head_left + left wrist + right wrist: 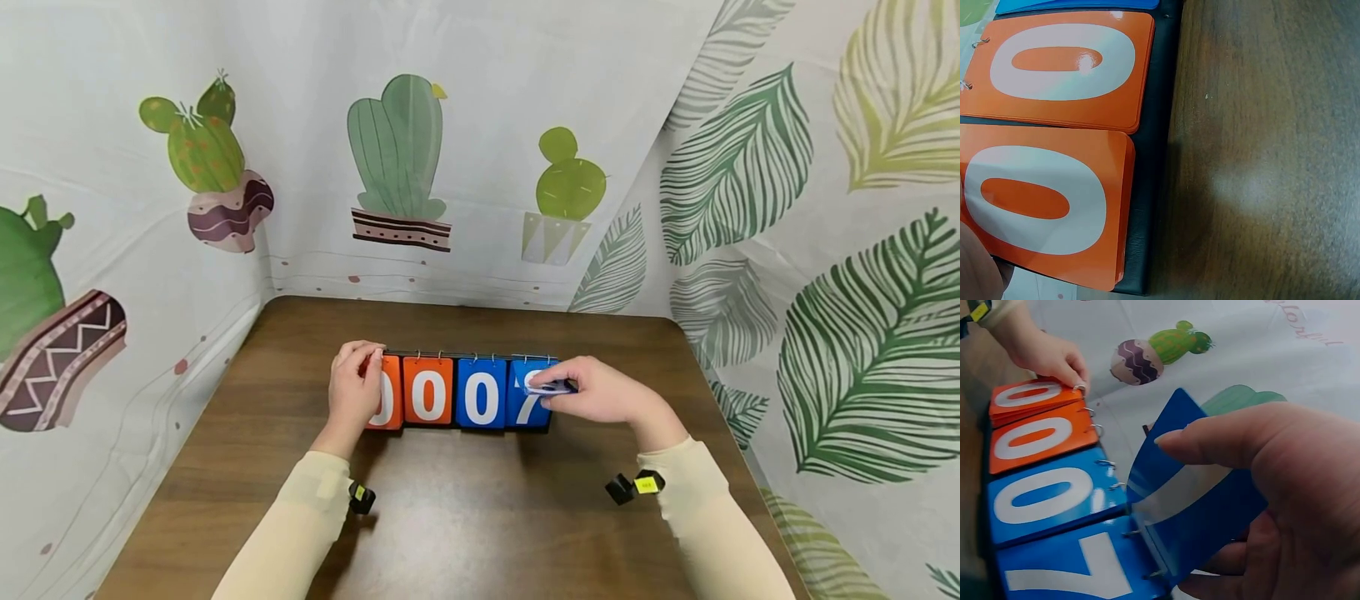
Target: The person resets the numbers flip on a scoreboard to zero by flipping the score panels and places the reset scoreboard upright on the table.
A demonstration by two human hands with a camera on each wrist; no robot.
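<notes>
We have the flip scoreboard (454, 392) near the middle of the surface (457, 517), toward its back edge. Our left hand (356, 385) grips its upper left corner; our right hand (609, 395) pinches a lifted blue card (1207, 522) at the right end, above the card with the 7 (1066, 575). To turn this card well, we should hold the corner firmly so the board does not slide, pinch lightly, and carry the card in an even arc about its metal rings (1107, 464). Forcing it sideways could bend the card, which already curves, or catch its holes.

The scoreboard's long axis runs left to right, roughly along the back edge, orange cards at our left and blue at our right. Its ringed edge faces away and its digits read upright to us; we cannot tell how far it leans.
</notes>
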